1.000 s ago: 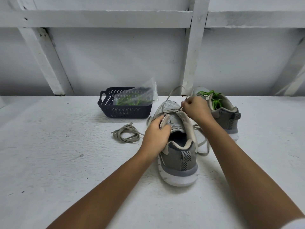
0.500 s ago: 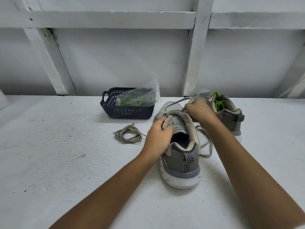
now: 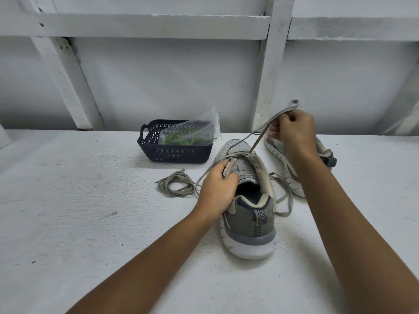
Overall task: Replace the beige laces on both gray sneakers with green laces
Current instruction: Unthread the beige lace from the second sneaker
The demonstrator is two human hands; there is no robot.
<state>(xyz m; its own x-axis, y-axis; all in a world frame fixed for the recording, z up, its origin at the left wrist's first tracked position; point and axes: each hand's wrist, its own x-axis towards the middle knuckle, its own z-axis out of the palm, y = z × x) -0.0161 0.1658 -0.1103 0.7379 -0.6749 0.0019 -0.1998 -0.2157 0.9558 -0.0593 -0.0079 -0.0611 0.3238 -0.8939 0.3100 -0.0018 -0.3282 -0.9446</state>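
Note:
A gray sneaker (image 3: pixel 249 214) stands in the middle of the white surface, heel toward me. My left hand (image 3: pixel 218 189) grips its left eyelet flap and tongue. My right hand (image 3: pixel 294 130) is raised above and behind the toe, pinching a loop of the beige lace (image 3: pixel 260 137) that runs taut down to the front eyelets. More of this lace hangs slack along the shoe's right side. The second gray sneaker (image 3: pixel 292 175) lies behind my right forearm, mostly hidden. A loose beige lace (image 3: pixel 175 184) lies coiled to the left.
A dark blue perforated basket (image 3: pixel 174 152) stands at the back, holding a clear plastic bag with green laces (image 3: pixel 181 140). White wall and wooden beams rise directly behind the surface. Small specks of dirt dot the white surface.
My right hand has risen up and to the right, drawing the beige lace out of the near sneaker's eyelets. It now covers the far sneaker's green laces. My left hand keeps its hold.

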